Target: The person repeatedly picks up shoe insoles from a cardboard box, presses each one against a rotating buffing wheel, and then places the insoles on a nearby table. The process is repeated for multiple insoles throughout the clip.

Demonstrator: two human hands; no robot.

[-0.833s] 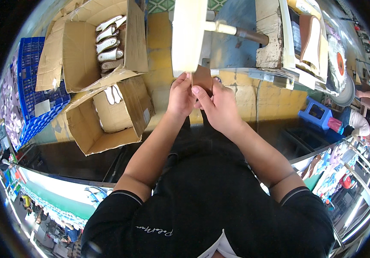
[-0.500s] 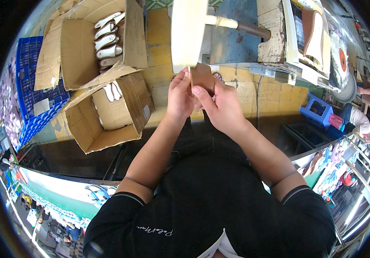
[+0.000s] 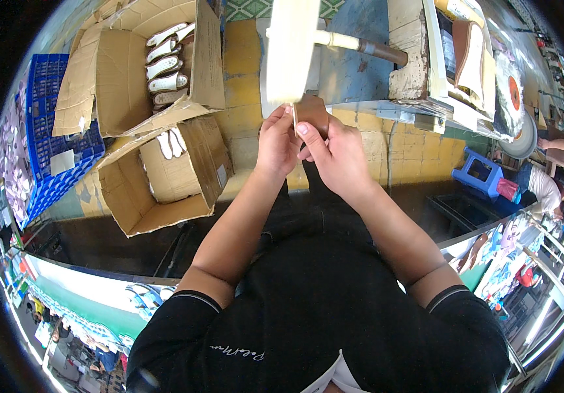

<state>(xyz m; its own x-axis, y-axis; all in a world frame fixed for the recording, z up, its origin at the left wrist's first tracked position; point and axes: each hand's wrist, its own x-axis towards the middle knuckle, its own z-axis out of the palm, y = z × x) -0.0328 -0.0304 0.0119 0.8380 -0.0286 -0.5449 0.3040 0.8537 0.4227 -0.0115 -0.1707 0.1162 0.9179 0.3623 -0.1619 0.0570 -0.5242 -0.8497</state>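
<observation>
"Brown wedge-shaped piece [image 3: 314, 112]: held how?"
"Left hand [image 3: 278, 145] grips its left edge; right hand [image 3: 342, 154] clasps its right, thumb across its face."
"Location?"
"Pale wheel's [image 3: 293, 52] near end; contact unclear."
"Handling?"
"Best steady, both hands clear of the wheel. Shaft [image 3: 344, 41]: right of it."

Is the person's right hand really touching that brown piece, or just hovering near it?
Touching. The head view shows the right hand gripping the brown piece, its thumb laid over the lower part of the brown face.
</observation>
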